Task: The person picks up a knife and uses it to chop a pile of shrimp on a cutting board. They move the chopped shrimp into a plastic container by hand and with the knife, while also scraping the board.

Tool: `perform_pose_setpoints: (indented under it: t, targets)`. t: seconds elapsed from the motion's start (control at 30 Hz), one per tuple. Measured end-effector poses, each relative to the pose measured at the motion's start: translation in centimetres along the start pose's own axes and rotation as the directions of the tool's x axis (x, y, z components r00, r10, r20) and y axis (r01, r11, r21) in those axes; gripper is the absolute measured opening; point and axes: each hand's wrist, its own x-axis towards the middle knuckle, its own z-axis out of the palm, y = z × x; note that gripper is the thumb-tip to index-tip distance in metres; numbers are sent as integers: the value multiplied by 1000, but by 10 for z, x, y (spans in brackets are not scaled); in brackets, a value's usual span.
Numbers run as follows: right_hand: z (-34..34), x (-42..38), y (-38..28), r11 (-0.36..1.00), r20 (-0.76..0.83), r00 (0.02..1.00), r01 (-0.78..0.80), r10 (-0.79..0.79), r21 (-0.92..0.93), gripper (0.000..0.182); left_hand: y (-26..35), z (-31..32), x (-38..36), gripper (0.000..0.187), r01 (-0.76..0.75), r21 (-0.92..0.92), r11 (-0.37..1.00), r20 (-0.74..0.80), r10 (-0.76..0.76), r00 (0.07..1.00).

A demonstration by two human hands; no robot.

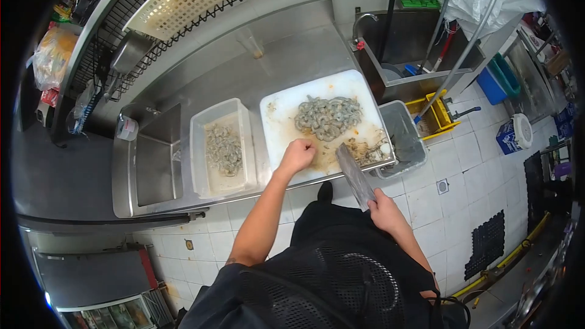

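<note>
The left hand (297,155) rests clenched, perhaps on a shrimp, on the cutting board (277,116), while the right hand (385,207) grips a cleaver (354,175) near the shrimp pile (328,116).

Cleaver (355,176) handle hidden inside right hand (385,207)

Even, bright overhead lighting; soft, short shadows only. Mild glare on the brushed stainless steel tabletop (286,55) and the white rectangular plastic cutting board (286,116). Strong fisheye distortion bends straight lines; corners are vignetted black. Centre reasonably sharp; periphery soft, fine detail smeared.
</note>
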Motion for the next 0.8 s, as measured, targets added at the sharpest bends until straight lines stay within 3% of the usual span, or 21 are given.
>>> perform_pose_setpoints:
  t: [0.13,0.2,0.23,0.27,0.33,0.4,0.47,0.57,0.63,0.8]
  targets:
    - [-9,2,-2,1000,17,1000,6,-6,-13,27,-19,7,8,27,-133,3,991,164,130,978]
    - [-15,3,-6,1000,55,998,8,-10,25,27,-16,10,4,26,-162,15,987,74,160,984]
    - [-14,5,-4,1000,56,998,6,-7,26,27,-16,18,0,21,-205,-92,974,-97,196,976]
    - [-12,8,-1,998,37,997,60,-62,28,27,-17,21,-3,21,-204,-90,975,-93,196,976]
    - [-10,10,-1,993,14,994,106,-107,41,26,-20,27,-8,15,-208,34,978,-284,209,936]
    - [-13,12,-13,976,192,981,-73,33,203,24,-11,34,-28,12,-210,92,973,-232,226,946]
    - [-8,18,-12,968,203,979,-71,21,242,23,-15,45,-36,10,-215,150,965,-181,240,954]
    - [-7,23,-14,957,239,971,-74,5,281,21,-19,60,-39,8,-259,210,943,-306,315,898]
    - [-8,26,-16,955,259,966,-75,-2,286,21,-20,64,-38,8,-159,64,985,-377,171,910]
    - [-7,36,-17,956,298,955,-82,-6,283,20,-26,65,-38,10,-155,4,988,-387,144,911]
